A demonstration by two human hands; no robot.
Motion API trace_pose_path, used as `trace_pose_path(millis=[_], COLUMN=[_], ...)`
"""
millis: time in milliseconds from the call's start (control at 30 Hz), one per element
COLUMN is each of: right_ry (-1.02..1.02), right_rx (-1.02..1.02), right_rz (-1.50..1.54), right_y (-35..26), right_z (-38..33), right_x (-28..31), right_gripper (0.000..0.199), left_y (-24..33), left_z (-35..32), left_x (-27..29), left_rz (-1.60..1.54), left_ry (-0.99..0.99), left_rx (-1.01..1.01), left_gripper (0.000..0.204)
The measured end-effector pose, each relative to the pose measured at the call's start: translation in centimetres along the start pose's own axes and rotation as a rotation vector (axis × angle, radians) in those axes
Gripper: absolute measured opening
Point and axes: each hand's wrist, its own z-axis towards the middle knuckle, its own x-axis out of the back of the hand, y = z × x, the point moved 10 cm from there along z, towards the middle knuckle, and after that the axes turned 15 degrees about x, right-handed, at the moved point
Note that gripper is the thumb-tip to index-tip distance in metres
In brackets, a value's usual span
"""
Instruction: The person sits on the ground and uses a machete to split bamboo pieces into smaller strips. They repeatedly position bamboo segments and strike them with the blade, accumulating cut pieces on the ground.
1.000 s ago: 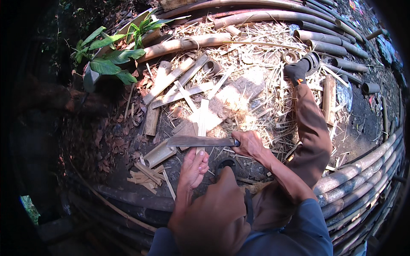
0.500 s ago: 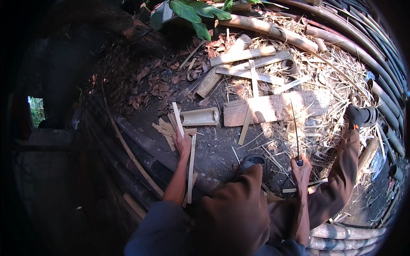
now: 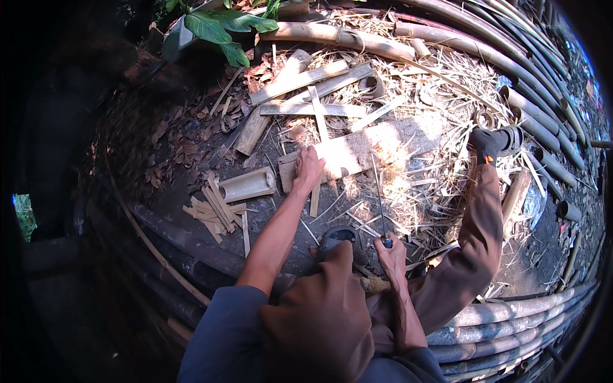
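My left hand (image 3: 309, 168) is over the near left part of a flat wooden board (image 3: 361, 148), its fingers curled round a narrow bamboo strip (image 3: 317, 115) that lies across the board. Both ends of the strip show past the hand. My right hand (image 3: 392, 255) grips the dark handle of a long, thin-bladed knife (image 3: 381, 207), its blade pointing away from me toward the board. To the left, a pile of split bamboo strips (image 3: 217, 210) lies beside a halved bamboo section (image 3: 248, 185).
Several bamboo slats (image 3: 300, 82) lie crossed beyond the board. Shavings (image 3: 447, 96) cover the ground at the right. Long bamboo poles (image 3: 511, 319) are stacked at the right and near edge. My booted foot (image 3: 495, 142) is stretched out right. A leafy plant (image 3: 217, 27) hangs far left.
My left hand has let go of a strip at the pile and moved right to the strip across the board. My right hand still holds the knife. The view has shifted right.
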Motion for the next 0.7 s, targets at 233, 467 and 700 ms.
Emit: trace_pose_path(millis=[233,467,700], right_ry=[-0.088,-0.021,0.161], right_rx=[-0.065,0.138,0.338], right_rz=[0.013,0.155,0.04], right_y=[2.2,-5.0,-12.0], right_z=[0.6,4.1,7.2], right_x=[-1.4,-2.1,4.5], right_gripper=[0.036,0.053,0.039], left_y=[-0.9,2.2,2.8], left_z=[0.3,-5.9,-12.0], left_x=[5.0,2.8,-2.5], left_rz=[-0.621,-1.579,-0.458], left_ry=[-0.224,-0.65,-0.747], left_rx=[0.08,0.31,0.318], left_gripper=[0.019,0.02,0.032])
